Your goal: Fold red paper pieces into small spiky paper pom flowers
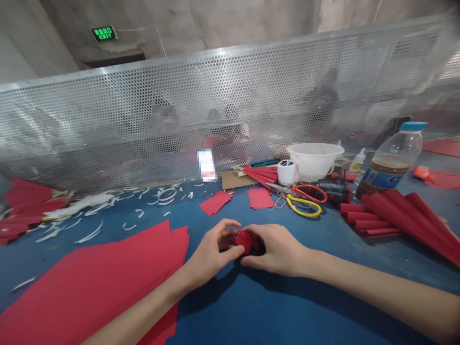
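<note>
Between my two hands sits a small red ridged ball, partly covered by fingers; its material is hard to make out. My left hand curves around its left side, with the thumb pressed against its lower front. On the other side, my right hand closes around it, and some of those fingertips are hidden. A stack of red paper sheets lies beneath and left of my left forearm. Beyond the hands are two small red paper pieces and a pair of scissors with one red and one yellow handle.
White paper scraps litter the blue table at the back left. Folded red paper, a bottle of brown liquid, a white bowl and a thread spool stand right. Behind rises a perforated metal screen.
</note>
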A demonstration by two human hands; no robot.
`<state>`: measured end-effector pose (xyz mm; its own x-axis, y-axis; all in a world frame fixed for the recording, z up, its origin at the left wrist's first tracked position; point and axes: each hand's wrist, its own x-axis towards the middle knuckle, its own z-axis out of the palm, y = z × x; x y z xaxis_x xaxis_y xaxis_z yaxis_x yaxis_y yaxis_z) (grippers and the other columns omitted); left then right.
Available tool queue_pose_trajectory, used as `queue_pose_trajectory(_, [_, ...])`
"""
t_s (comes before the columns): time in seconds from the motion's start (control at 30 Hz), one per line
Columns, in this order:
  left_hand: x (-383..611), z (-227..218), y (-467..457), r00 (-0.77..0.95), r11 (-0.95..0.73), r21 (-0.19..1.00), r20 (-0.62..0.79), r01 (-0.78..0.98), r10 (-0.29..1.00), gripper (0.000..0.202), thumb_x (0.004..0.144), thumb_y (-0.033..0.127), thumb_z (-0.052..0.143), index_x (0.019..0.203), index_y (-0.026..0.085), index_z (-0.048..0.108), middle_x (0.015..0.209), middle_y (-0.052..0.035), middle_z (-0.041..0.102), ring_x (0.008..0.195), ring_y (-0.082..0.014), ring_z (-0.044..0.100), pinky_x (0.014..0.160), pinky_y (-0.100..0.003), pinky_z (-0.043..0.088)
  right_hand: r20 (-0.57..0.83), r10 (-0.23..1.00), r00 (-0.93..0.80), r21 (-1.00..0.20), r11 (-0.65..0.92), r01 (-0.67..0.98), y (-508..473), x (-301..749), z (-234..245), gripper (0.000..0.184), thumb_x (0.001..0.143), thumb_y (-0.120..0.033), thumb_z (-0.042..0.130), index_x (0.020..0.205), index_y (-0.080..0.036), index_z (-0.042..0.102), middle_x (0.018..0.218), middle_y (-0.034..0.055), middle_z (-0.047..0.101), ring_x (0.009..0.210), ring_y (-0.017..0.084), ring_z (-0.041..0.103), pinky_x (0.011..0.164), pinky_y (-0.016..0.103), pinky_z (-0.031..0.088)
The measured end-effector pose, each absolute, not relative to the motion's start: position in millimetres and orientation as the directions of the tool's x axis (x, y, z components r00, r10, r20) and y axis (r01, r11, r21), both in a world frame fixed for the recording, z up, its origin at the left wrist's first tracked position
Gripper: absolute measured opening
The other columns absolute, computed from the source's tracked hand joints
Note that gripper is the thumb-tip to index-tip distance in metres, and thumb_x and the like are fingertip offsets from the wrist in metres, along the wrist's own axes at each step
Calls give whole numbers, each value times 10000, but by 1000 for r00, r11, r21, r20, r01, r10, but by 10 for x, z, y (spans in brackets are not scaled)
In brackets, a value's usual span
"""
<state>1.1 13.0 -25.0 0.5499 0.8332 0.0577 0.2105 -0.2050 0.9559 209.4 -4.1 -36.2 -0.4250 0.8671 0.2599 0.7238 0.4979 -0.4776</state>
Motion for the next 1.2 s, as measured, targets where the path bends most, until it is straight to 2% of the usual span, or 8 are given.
queue_pose_trajectory(0.1, [-3, -236, 178, 534, -186, 968, 69, 169, 843, 284, 808, 181, 668, 1080, 192, 586, 1070, -56, 681, 995, -202, 650, 866, -307, 513, 239, 884, -402, -549, 464, 695, -45, 2102, -325, 535, 757, -585, 688, 1155, -241, 593, 801, 13, 697, 641, 177, 602, 547, 241, 334])
queue_pose_trajectory(0.23, [-7, -236, 244, 533, -147, 982, 62, 120, 844, 255, 813, 196, 644, 1067, 174, 642, 1071, -69, 688, 1013, -223, 637, 862, -318, 508, 215, 901, -378, -692, 413, 592, -25, 2117, -310, 382, 889, -455, 582, 1191, -220, 580, 743, -2, 680, 601, 146, 580, 534, 226, 362])
queue_pose_trajectory(0.37, [-13, -240, 249, 518, -166, 974, 62, 157, 853, 261, 822, 191, 621, 1080, 173, 658, 1082, -65, 689, 971, -204, 629, 857, -303, 493, 243, 908, -342, -718, 405, 566, 22, 2131, -326, 238, 930, -362, 523, 977, -182, 672, 746, 9, 675, 621, 129, 558, 557, 227, 365])
queue_pose_trajectory(0.53, [-9, -246, 220, 463, -226, 950, 105, 214, 880, 275, 843, 215, 604, 1114, 176, 632, 1055, -63, 661, 934, -189, 605, 845, -298, 492, 240, 899, -366, -645, 429, 633, 50, 2142, -375, 458, 955, -390, 451, 569, -159, 536, 516, -45, 414, 507, 89, 331, 482, 236, 231])
queue_pose_trajectory(0.83, [-44, -390, 292, 383, -387, 829, 231, 403, 894, 337, 947, 243, 454, 1262, 280, 568, 1330, -37, 560, 1219, -213, 511, 1045, -363, 392, 242, 886, -394, -638, 452, 624, 20, 2130, -429, 427, 882, -306, 532, 523, -165, 349, 512, -66, 271, 511, 80, 233, 471, 241, 183])
queue_pose_trajectory(1.03, [-44, -378, 243, 203, -412, 674, 370, 613, 907, 249, 894, 316, 566, 1133, 250, 583, 1176, -57, 568, 1005, -229, 556, 844, -360, 473, 273, 934, -231, -660, 357, 661, 134, 2197, -414, 463, 958, -387, 420, 551, -170, 451, 506, -52, 338, 494, 90, 302, 484, 246, 218])
queue_pose_trajectory(1.13, [1, -321, 168, 346, -495, 610, 354, 619, 869, 336, 803, 297, 690, 1118, 251, 583, 1147, -45, 576, 1016, -232, 558, 884, -362, 463, 399, 899, -182, -508, 381, 773, 239, 2323, -408, 359, 959, -354, 439, 671, -177, 561, 570, -29, 495, 540, 118, 435, 538, 250, 294])
queue_pose_trajectory(1.2, [18, -291, 144, 421, -530, 605, 328, 594, 846, 266, 815, 242, 670, 1073, 245, 602, 1108, -31, 595, 1018, -217, 566, 904, -350, 455, 483, 848, -218, -391, 431, 813, 315, 2405, -419, 189, 936, -291, 488, 860, -188, 627, 820, 21, 638, 740, 166, 563, 666, 266, 384])
